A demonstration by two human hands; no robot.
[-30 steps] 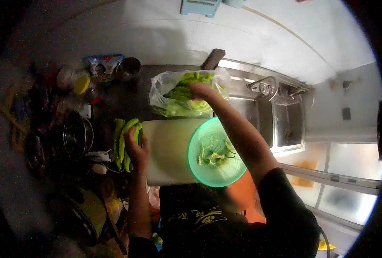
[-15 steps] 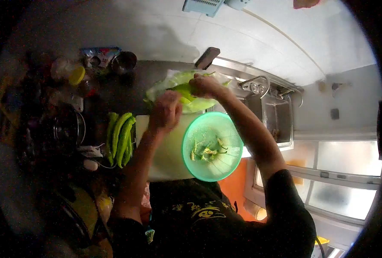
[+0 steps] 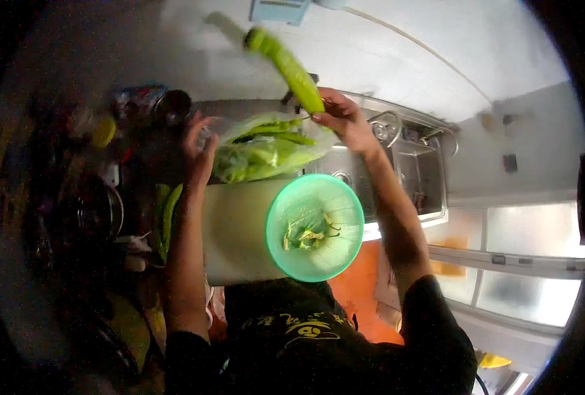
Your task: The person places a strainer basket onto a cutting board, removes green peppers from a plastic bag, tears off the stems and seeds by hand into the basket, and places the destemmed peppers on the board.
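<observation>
My right hand (image 3: 346, 122) pinches the lower end of a long green pepper (image 3: 291, 72), which tilts up and left in front of the wall. Below it lies a clear plastic bag (image 3: 240, 168) with several green peppers (image 3: 276, 148) inside. At the bag's left side, my left hand (image 3: 200, 141) has its fingers curled on a bit of the see-through plastic. A green colander (image 3: 273, 253) near my body contains pale pepper stems and scraps (image 3: 309, 237). More green peppers (image 3: 167, 214) lie left of the white cutting board (image 3: 233, 230), partly behind my left forearm.
A metal sink (image 3: 421, 171) with a faucet (image 3: 391, 128) is to the right. Dark counter clutter fills the left, including a pot (image 3: 111, 210), a yellow-lidded jar (image 3: 105, 131) and a dark bowl (image 3: 174, 105). The tiled wall (image 3: 371, 59) rises behind the bag.
The right hand has lifted a green pepper up from the bag. My left hand has moved left and away from me, to the bag's left side. The camera view has shifted slightly.
</observation>
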